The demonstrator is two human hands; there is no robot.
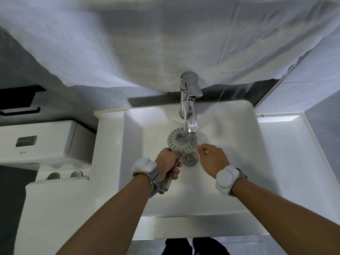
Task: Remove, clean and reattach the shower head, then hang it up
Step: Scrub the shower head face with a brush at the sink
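holding the shower head (181, 142) by its handle over the basin (139, 137), face up under the tap (189, 107), the left hand (168, 162) grips tight; the right hand (211, 157) sits loosely curled at the disc's edge, holding nothing. a wet handle could slip and knock the drain (189, 158) just below, and the spout crowds the disc from above. a toilet tank (42, 140) stands left

Left hand (168, 163): bare, fingers curled tight around the slim chrome handle of a round grey-faced shower head (181, 142), thumb uppermost. Right hand (211, 159): bare, loosely curled, holding nothing, fingertips (199, 148) just beside the head's rim. Both forearms: bare, extended forward, converging. Each wrist: strapped white rounded wrist device (226, 177).
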